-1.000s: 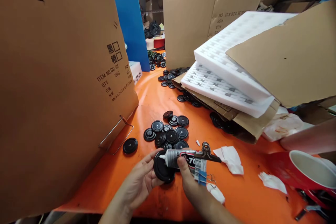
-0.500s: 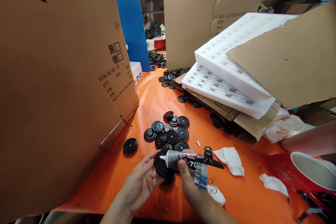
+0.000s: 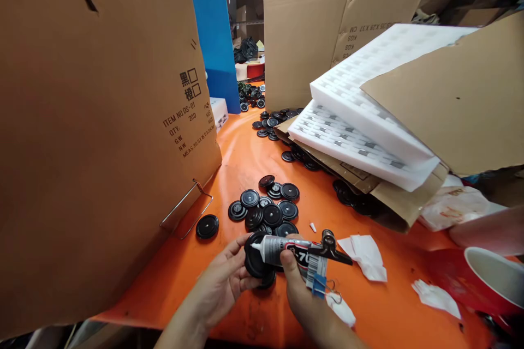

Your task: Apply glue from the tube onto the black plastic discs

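- My left hand [image 3: 219,289] has a black disc [image 3: 251,263] by its rim, near the table's [image 3: 158,283] front edge.
- My right hand [image 3: 302,292] grips the tube [image 3: 273,251], nozzle over that disc.
- Loose discs [image 3: 272,215] crowd beyond; cardboard [image 3: 102,136] blocks the left.

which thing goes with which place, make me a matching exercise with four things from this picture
1. tube
2. blue panel
3. white foam slabs
4. red container

A. upright, beyond the large carton
B. at the right, near a crumpled tissue
C. in the right hand
D. stacked, on top of cardboard

Right pairs: 1-C, 2-A, 3-D, 4-B
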### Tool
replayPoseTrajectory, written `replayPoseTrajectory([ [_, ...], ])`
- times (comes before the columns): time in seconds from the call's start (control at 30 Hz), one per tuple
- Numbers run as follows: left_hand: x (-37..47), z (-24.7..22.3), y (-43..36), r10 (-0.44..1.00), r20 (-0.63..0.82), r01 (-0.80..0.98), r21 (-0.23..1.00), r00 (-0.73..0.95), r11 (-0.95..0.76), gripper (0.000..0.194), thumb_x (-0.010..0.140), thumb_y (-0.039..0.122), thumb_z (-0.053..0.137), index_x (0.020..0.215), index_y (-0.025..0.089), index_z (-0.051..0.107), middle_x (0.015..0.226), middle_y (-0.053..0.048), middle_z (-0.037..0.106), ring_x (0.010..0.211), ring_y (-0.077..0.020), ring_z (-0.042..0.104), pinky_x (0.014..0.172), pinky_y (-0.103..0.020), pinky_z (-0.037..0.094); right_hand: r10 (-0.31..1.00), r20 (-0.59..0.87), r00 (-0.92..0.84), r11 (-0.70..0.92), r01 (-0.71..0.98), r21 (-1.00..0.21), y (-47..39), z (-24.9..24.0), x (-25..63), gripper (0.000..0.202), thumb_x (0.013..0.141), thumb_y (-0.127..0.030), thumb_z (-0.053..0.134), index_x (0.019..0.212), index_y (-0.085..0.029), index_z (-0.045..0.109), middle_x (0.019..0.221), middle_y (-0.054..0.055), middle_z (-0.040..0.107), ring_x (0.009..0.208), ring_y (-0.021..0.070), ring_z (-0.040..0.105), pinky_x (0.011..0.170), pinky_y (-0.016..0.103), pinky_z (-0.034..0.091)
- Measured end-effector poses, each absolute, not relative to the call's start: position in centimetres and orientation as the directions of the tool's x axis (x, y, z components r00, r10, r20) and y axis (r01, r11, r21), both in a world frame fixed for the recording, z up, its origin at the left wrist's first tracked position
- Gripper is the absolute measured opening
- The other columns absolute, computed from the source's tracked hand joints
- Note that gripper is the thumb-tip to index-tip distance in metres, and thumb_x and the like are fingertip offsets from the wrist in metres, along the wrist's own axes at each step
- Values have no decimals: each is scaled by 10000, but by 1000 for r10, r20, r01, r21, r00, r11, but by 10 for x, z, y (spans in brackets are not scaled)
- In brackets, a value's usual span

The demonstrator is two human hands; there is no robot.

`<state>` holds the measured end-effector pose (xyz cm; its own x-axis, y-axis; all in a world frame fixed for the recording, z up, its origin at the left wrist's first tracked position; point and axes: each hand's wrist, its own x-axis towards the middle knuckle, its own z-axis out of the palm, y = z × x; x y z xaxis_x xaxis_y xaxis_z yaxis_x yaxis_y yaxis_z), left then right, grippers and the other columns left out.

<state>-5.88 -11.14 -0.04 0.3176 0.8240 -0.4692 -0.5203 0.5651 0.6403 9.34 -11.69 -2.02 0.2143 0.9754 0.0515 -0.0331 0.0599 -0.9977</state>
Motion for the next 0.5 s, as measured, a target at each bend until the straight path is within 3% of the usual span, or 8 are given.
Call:
replayPoseTrajectory([
  [0.13,-60,2,-110,823,-457,-523,636,338,568,419,727,160,670,1131,156,560,1070,-95,613,829,-148,627,744,-270,524,963,24,269,46,-78,-996,-117,-20,89,275,809,-497,521,794,-240,615,775,30,609,818,205,567,775,333,460],
  [0.3,-56,1,-110,826,-480,-524,642,296,561,313,772,226,640,1076,186,578,1018,-72,638,792,-123,633,739,-251,518,962,9,273,36,-95,-995,-116,-25,92,239,793,-455,565,837,-225,614,842,30,626,829,200,584,792,335,472],
  [0.5,-62,-3,-88,834,-494,-422,720,245,551,337,783,246,626,1112,185,587,1042,-80,658,793,-127,643,713,-229,516,961,-84,264,-41,-161,-986,-108,-30,99,265,757,-436,616,912,-222,648,937,42,688,933,234,612,872,370,460],
])
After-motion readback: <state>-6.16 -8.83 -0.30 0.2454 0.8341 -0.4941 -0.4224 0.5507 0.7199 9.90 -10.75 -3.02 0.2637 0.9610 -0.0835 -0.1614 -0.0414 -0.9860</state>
